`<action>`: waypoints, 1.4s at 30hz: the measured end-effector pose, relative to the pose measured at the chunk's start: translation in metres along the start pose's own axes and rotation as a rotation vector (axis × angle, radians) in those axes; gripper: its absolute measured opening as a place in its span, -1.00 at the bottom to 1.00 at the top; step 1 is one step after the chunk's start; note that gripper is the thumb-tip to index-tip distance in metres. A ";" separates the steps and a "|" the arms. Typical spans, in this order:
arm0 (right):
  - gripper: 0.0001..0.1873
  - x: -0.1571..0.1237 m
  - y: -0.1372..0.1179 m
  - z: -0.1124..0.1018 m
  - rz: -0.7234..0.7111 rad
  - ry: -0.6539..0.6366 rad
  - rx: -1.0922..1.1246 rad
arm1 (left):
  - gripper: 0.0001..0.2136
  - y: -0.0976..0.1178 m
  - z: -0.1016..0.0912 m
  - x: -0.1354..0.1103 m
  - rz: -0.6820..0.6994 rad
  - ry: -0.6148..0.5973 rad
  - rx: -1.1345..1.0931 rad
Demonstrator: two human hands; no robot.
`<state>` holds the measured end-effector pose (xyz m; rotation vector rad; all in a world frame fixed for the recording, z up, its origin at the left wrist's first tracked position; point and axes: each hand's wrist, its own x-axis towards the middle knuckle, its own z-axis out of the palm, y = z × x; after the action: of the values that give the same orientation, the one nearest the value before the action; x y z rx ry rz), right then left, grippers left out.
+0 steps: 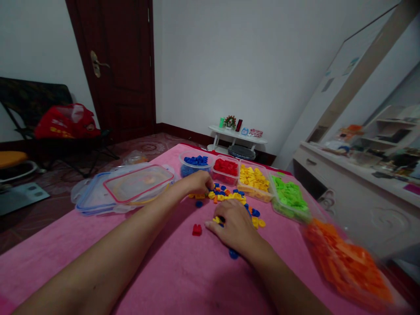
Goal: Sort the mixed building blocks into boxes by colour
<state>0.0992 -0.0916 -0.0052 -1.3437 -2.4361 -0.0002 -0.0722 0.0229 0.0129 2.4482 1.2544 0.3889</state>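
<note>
My left hand reaches to the far left side of a loose pile of yellow, blue and orange building blocks. Its fingers curl downward, and what they hold, if anything, is hidden. Nearer to me, my right hand is bent over the pile's front edge. A yellow building block shows between its thumb and fingers, with a bit of blue beside it. One red block lies apart, left of the right thumb. A blue piece sits beneath the right wrist.
Sorted blocks fill clear tubs: blue, red, yellow, green and orange, curving round the pile's far and right sides. Stacked lids lie left on the pink cloth. A white cabinet stands right of the table.
</note>
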 end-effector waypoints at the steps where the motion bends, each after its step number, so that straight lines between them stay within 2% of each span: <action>1: -0.65 0.000 0.003 -0.004 0.015 0.002 0.036 | -0.68 0.004 -0.001 -0.002 0.005 -0.025 0.068; 4: -0.61 0.003 0.017 -0.017 0.079 0.064 0.139 | -0.64 0.012 -0.002 -0.007 -0.054 -0.037 0.268; 6: -0.60 0.005 0.028 -0.027 0.139 0.142 0.182 | -0.64 0.016 0.001 -0.008 -0.093 -0.042 0.324; 10: -0.56 0.005 0.048 -0.038 0.231 0.245 0.247 | -0.67 0.017 0.006 -0.007 -0.136 -0.047 0.340; 14: -0.61 0.004 0.053 -0.034 0.261 0.226 0.286 | -0.71 0.014 0.005 -0.005 -0.125 -0.008 0.291; 17: -0.67 0.004 0.050 -0.027 0.251 0.192 0.321 | -0.76 0.014 0.002 -0.003 -0.075 -0.013 0.126; 20: -0.82 0.005 0.043 -0.022 0.222 0.212 0.411 | -0.76 0.019 0.000 -0.002 -0.048 -0.064 -0.185; 24: -0.68 0.006 0.035 -0.018 0.212 0.227 0.524 | -0.65 0.030 0.002 -0.002 -0.026 -0.222 -0.662; 27: -0.66 0.006 0.033 -0.017 0.164 0.248 0.475 | -0.52 0.036 0.003 -0.005 0.001 -0.294 -0.873; 32: -0.77 0.005 0.038 -0.021 0.090 0.253 0.376 | -0.44 0.039 0.002 -0.007 -0.007 -0.301 -0.988; 39: -0.87 0.005 0.036 -0.029 0.083 0.304 0.319 | -0.47 0.044 0.006 -0.006 -0.025 -0.295 -1.038; 42: -0.90 0.006 0.042 -0.035 0.121 0.273 0.358 | -0.49 0.045 0.008 -0.005 -0.028 -0.283 -1.028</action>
<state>0.1411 -0.0700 0.0219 -1.2342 -2.0108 0.2534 -0.0393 -0.0069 0.0255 1.5282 0.6890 0.4940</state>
